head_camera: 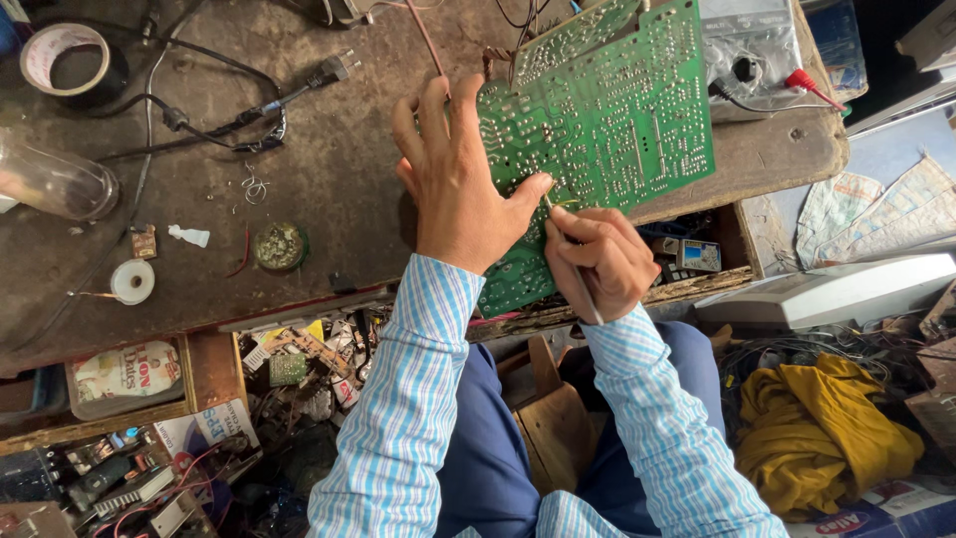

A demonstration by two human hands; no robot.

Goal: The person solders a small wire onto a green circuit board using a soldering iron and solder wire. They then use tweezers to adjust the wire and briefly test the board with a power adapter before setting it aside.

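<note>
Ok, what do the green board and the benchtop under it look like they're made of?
Green board: looks like rigid laminate with a glossy green coating, dotted with silvery solder points. Benchtop: probably wood, dull brown and grimy, its front edge splintered. Left hand presses the board down.

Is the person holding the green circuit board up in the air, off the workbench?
No. The green circuit board lies flat on the workbench, with the left hand pressing it down.
</note>
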